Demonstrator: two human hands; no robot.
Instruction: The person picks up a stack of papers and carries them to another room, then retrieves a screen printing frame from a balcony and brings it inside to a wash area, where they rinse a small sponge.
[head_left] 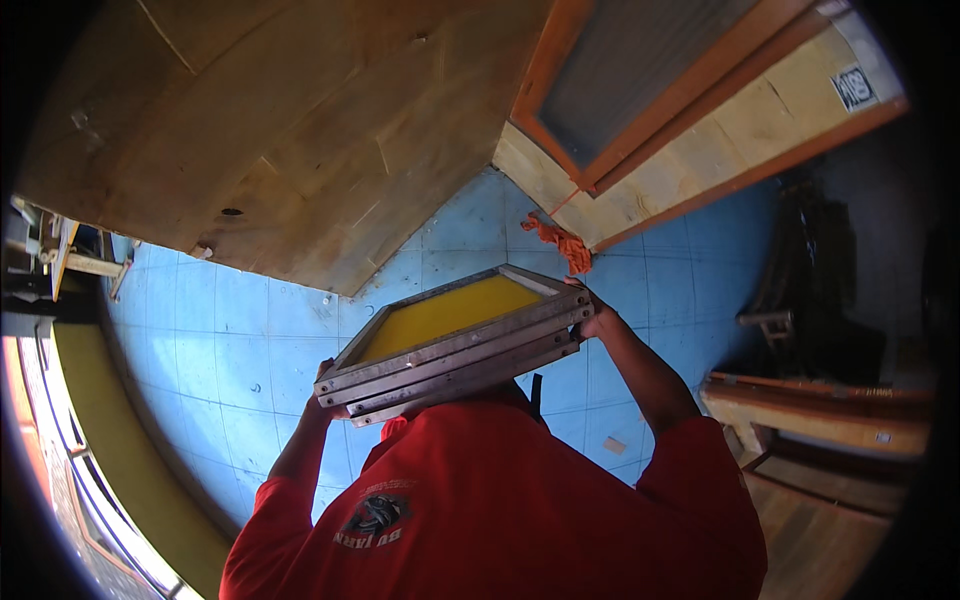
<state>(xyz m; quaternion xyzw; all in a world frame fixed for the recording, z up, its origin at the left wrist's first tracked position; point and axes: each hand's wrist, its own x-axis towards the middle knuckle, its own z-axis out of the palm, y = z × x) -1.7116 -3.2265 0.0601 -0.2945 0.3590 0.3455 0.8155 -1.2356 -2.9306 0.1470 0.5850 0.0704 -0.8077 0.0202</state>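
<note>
The person carries a stack of frames [455, 350] in front of the chest, held level with its long side running from lower left to upper right. The stack looks like three or four grey metal frames laid flat on one another, and the top one has a yellow mesh panel [450, 312] stretched inside it. The left hand [325, 385] grips the lower left corner of the stack, fingers curled over the edge, and the right hand [590, 318] clasps the upper right end, fingers wrapped over the top rim. Both arms come up from a red shirt [500, 500] that fills the lower middle of the view. Below the stack lies a blue tiled floor [230, 350]. A large wooden board [300, 130] spreads across the upper left, its edge just above the frames. To the upper right stands a wooden door [690, 100] with an orange frame, and an orange rag [560, 240] lies on the floor at its foot, near the right hand. More wooden frames [820, 410] lean at the right side.
</note>
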